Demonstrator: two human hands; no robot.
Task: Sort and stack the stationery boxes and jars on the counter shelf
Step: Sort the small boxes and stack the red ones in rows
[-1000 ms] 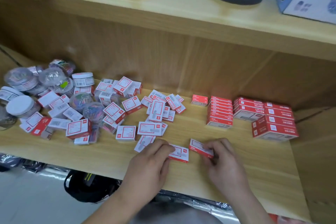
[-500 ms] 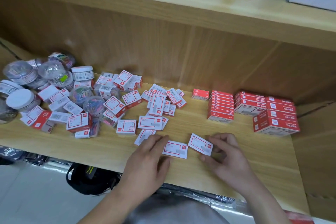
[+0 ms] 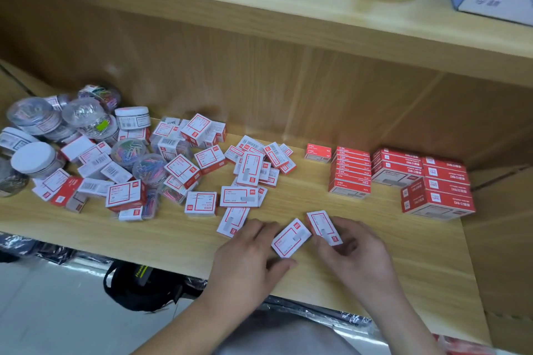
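Head view: two small flat boxes, white tops with a red frame and a red logo corner, are down near the front edge of the shelf [image 3: 288, 202], roughly in the middle. The left hand [image 3: 248, 256] pinches the left box [image 3: 290, 238] between thumb and fingers, box tilted. The right hand [image 3: 357, 253] has its fingers curled round the near end of the right box [image 3: 324, 228]. The boxes are corner to corner; can't tell if they touch. Farther left is a messy pile [image 3: 202, 161] of the same boxes, then clear jars [image 3: 83, 112] of clips. Neat red stacks [image 3: 350, 173] stand far right.
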